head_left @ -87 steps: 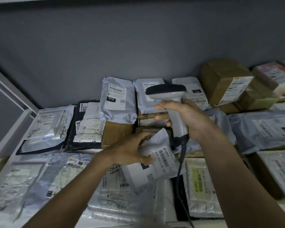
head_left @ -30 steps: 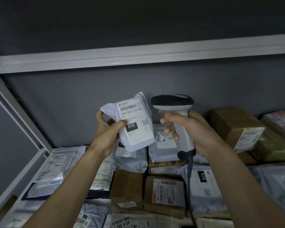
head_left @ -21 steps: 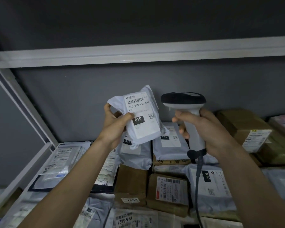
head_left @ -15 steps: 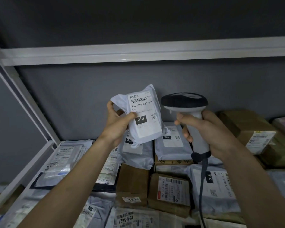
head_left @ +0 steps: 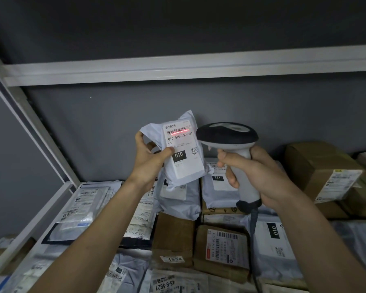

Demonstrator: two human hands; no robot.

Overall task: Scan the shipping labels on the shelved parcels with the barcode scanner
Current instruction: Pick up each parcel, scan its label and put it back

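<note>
My left hand (head_left: pixel 149 160) grips a small white poly-bag parcel (head_left: pixel 183 163) and holds it up in front of the grey back wall, label toward me. Its shipping label (head_left: pixel 182 149) reads 010-010-L30-551, with a black 010 box. A red scan line lies across the barcode at the top of the label. My right hand (head_left: pixel 256 176) grips the handle of the white barcode scanner (head_left: pixel 228 138), whose dark head sits just right of the parcel. The scanner's cable hangs down from the handle.
Many labelled parcels cover the shelf (head_left: pixel 44 210) below: grey bags (head_left: pixel 222 187), brown cardboard boxes (head_left: pixel 221 249) and a large box (head_left: pixel 321 170) at the right. A white shelf beam (head_left: pixel 178 70) crosses overhead and a slanted upright (head_left: pixel 30 127) stands at the left.
The parcel was lifted from the shelf pile up to the scanner. Since half a second ago a red scan line has appeared on its barcode; both hands stay nearly still.
</note>
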